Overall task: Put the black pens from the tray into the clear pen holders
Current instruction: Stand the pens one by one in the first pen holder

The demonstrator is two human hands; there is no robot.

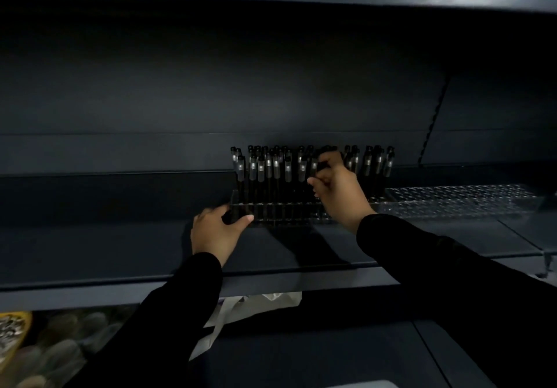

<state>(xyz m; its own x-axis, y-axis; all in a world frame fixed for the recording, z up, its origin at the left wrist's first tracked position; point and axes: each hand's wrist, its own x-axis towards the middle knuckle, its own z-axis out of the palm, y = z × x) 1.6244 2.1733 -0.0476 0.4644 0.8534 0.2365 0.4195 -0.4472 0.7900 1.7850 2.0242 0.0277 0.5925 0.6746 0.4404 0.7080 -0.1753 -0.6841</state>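
A: Why is the left hand [215, 231] gripping the clear pen holder's [271, 211] near corner?
B: Likely steadying it while the right hand [337, 188], fingers curled, pinches a black pen [315, 164].
A: Orientation?
B: Upright, long axis vertical, cap up, among the pens on the shelf [120, 246].

No legible text, brand, number or sign appears. The black pens [301, 167] standing in the clear pen holder [289, 209] bear pale label bands on their barrels, but any print on them is too small and blurred to read. The dark shelf [120, 246] carries no readable marking.
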